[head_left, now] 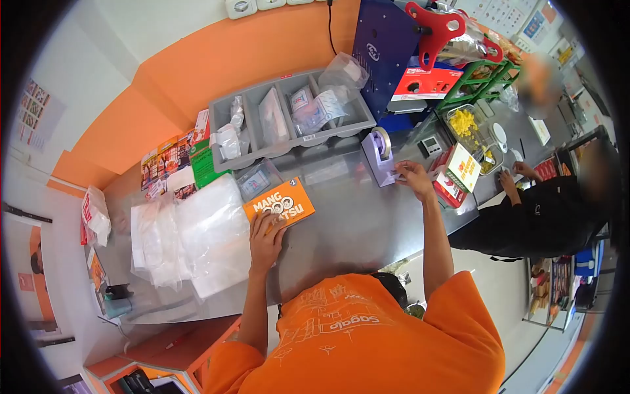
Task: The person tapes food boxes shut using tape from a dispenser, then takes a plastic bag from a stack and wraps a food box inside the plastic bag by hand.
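Note:
My left hand (pixel 267 236) lies with its fingers spread on the lower edge of an orange printed box (pixel 289 197), which rests on the metal table (pixel 335 230). At the right, my right hand (pixel 413 178) is beside the front end of a pale purple tape dispenser (pixel 380 161). Its thumb and fingertips are pinched together there; whatever is between them is too small to make out. A roll of tape (pixel 380 140) sits in the dispenser. Clear plastic bags (pixel 213 230) are stacked left of the orange box.
Behind stands a grey divided tray (pixel 252 154) holding packets. A blue machine (pixel 387 52) is at the back. Right of my right hand are red and cream boxes (pixel 462 167), a small timer (pixel 430 146) and a container of yellow food (pixel 463 123). A co-worker in black (pixel 525 220) is at right.

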A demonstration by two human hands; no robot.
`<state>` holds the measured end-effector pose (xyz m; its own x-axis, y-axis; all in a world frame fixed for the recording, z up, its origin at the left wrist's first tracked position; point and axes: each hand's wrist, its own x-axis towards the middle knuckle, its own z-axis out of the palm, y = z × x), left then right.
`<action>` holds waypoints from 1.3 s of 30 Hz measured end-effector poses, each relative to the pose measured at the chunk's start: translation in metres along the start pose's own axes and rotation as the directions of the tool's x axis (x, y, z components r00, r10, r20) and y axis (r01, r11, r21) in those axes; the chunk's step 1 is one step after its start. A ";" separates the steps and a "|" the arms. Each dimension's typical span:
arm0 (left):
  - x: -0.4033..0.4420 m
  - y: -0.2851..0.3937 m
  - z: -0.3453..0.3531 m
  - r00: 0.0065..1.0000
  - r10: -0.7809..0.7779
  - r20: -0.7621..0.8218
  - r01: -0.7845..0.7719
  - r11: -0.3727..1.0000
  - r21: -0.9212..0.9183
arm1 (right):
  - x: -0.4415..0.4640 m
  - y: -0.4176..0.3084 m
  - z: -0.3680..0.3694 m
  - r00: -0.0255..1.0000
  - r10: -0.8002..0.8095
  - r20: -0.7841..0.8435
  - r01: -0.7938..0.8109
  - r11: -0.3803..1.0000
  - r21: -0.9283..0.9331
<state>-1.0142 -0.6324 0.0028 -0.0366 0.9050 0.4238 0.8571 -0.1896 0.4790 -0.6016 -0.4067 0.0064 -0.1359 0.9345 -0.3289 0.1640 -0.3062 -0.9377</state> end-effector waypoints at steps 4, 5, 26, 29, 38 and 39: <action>0.003 0.002 0.000 1.000 0.000 -0.008 -0.001 0.999 -0.034 | -0.001 0.003 0.006 0.994 0.104 -0.021 -0.104 0.994 -0.009; 0.001 0.001 0.000 1.000 0.000 -0.009 0.000 1.000 -0.029 | -0.003 0.004 0.009 0.994 0.097 -0.048 -0.097 0.995 -0.019; -0.002 0.008 0.010 0.999 -0.024 -0.028 0.022 0.998 -0.066 | -0.183 0.030 -0.073 0.473 -0.010 -0.881 0.524 0.807 0.272; -0.002 0.009 0.010 0.999 -0.034 -0.022 0.032 0.997 -0.069 | -0.201 0.048 -0.033 0.519 -0.102 -0.848 0.272 0.961 0.051; -0.002 0.008 0.009 0.999 -0.048 -0.006 0.048 0.997 -0.054 | -0.233 0.080 -0.031 0.823 -0.198 -0.533 0.561 0.129 0.818; -0.002 0.008 0.010 0.999 -0.041 -0.013 0.040 0.998 -0.055 | -0.235 0.073 -0.037 0.802 -0.164 -0.575 0.596 0.146 0.790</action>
<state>-1.0017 -0.6314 -0.0018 -0.0785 0.9071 0.4135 0.8254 -0.1735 0.5373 -0.5210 -0.6425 0.0193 0.4256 0.9038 -0.0460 -0.8289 0.3689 -0.4206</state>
